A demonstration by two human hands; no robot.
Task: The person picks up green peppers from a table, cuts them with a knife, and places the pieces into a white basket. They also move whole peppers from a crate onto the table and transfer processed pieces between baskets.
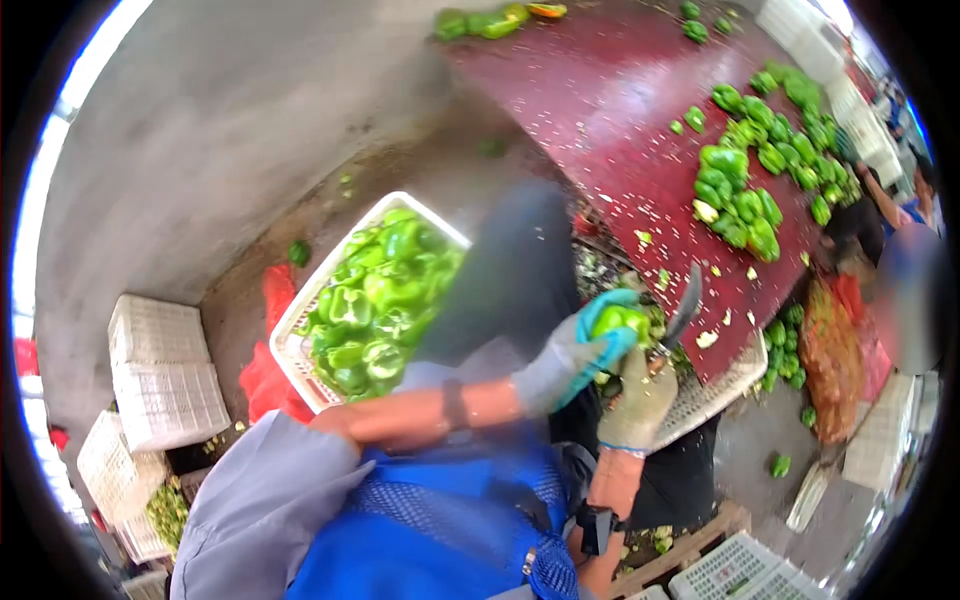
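My left hand [592,345], in a grey and teal glove, is closed around a green bell pepper [622,322]. Right beside it, my right hand [640,398], in a pale glove, grips a knife [686,308] with a curved blade pointing up and away from me. Both hands are close together over a white crate [712,402] at the near edge of the red table [600,90]. Pepper scraps lie below the hands, partly hidden by them. To my left a white crate [290,350] is full of cut green peppers [385,290].
A heap of green peppers [745,200] lies on the table's right side, with scattered seeds. Stacked white crates [165,370] stand at the left by a grey wall [250,120]. Another person [910,270] is at the far right, near an orange sack [832,365]. Loose peppers dot the floor.
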